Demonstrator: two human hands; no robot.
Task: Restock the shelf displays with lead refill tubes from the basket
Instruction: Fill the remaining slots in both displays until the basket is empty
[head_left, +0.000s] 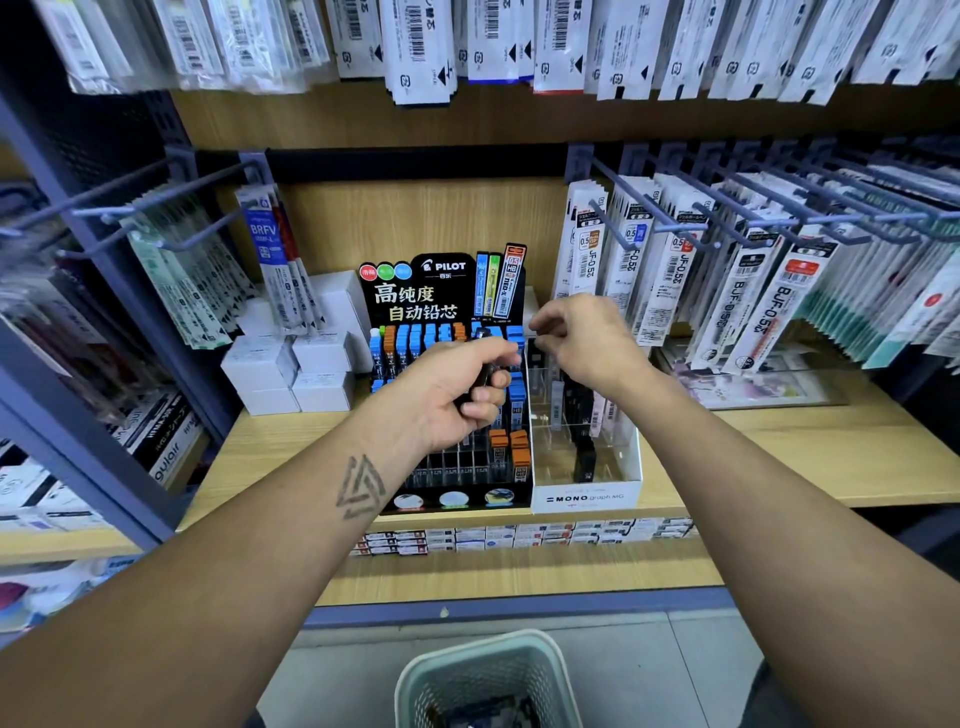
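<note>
Your left hand (457, 387) is clenched around a small bundle of dark plastic lead refill tubes (480, 382), held over the black tiered Pilot cardboard display (447, 291) at the middle of the light wooden shelf (779, 457); its slots carry slim tubes with blue and orange caps. Your right hand (582, 338) hovers above the white-walled Mono display box (587, 496), just beside it, with fingers curled toward the thumb; whether they pinch anything you cannot tell. Below, the pale green perforated plastic basket (488, 675) holds more dark tubes.
</note>
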